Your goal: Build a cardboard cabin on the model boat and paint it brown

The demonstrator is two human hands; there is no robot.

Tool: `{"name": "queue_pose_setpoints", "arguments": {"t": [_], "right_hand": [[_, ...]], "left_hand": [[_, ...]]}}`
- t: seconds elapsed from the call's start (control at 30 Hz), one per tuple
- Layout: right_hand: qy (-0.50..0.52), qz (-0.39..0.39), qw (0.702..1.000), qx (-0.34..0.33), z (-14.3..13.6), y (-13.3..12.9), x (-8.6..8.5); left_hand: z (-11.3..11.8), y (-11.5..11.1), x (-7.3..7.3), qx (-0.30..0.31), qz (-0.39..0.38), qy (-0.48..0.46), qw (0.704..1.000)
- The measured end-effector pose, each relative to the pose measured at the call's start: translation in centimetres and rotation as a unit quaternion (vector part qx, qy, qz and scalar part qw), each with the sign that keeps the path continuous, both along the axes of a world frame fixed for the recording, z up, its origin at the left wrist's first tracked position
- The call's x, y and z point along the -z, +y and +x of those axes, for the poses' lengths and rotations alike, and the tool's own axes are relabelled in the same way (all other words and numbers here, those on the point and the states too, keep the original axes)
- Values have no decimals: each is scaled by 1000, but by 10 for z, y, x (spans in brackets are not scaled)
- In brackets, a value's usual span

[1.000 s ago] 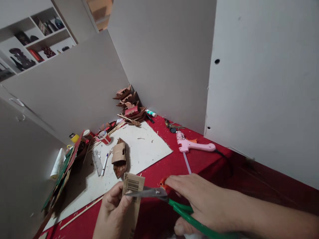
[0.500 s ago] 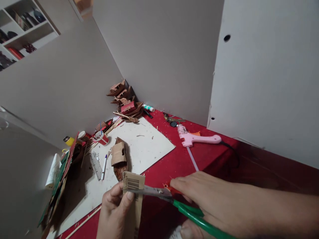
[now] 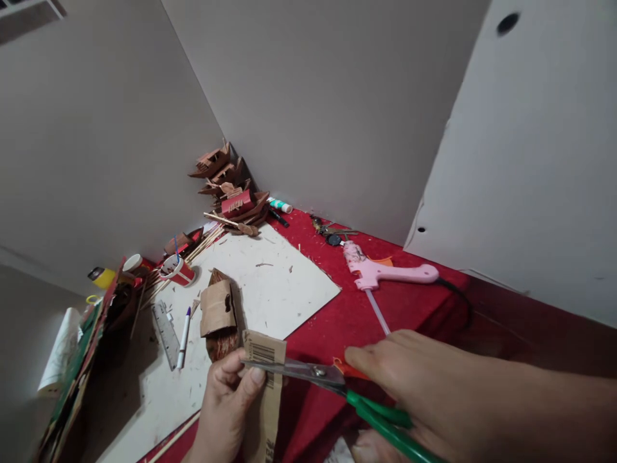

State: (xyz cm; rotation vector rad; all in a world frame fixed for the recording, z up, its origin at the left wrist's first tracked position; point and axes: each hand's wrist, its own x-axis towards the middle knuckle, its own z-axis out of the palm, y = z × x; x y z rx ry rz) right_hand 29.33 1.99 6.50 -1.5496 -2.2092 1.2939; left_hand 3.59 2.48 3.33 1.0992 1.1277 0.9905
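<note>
My left hand (image 3: pixel 226 399) pinches a cardboard strip (image 3: pixel 265 418) printed with a barcode near its upper end. In my right hand (image 3: pixel 409 386) is a pair of scissors (image 3: pixel 313 372) with green and orange handles. Their blades lie across the strip just below the barcode, close to my left fingertips. Behind the strip, a small cardboard boat (image 3: pixel 220 308) with a curved cardboard roof rests on the white board (image 3: pixel 284 289). Part of my right hand's grip is hidden behind the handles.
A pink glue gun (image 3: pixel 385 273) with a glue stick lies on the red cloth (image 3: pixel 308 347). Brown model boats (image 3: pixel 231 186) crowd the back corner. A paper cup (image 3: pixel 177 270), a ruler (image 3: pixel 165 334), a marker (image 3: pixel 184 337) and upright cardboard sheets (image 3: pixel 81 366) are at left.
The view has shifted, so the table things at left appear farther left. The scissors stay across the strip, and both hands keep their hold.
</note>
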Motion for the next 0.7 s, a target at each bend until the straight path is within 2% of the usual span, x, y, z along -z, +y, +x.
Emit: {"name": "queue_pose_setpoints", "arguments": {"t": [0.13, 0.27, 0.4, 0.57, 0.7], "right_hand": [[-2, 25, 1000, -17, -3, 8, 13], [-32, 66, 997, -21, -4, 16, 19], [-83, 23, 995, -57, -5, 25, 16], [-62, 86, 989, -104, -8, 28, 12], [-71, 104, 986, -107, -15, 21, 8]], "left_hand": [[-7, -1, 9, -4, -12, 4, 1000], [-11, 0, 11, -1, -21, 23, 999], [-9, 1, 9, 12, -47, 7, 999], [-9, -4, 6, 14, -36, -3, 999], [-11, -5, 6, 31, 4, 20, 999]]}}
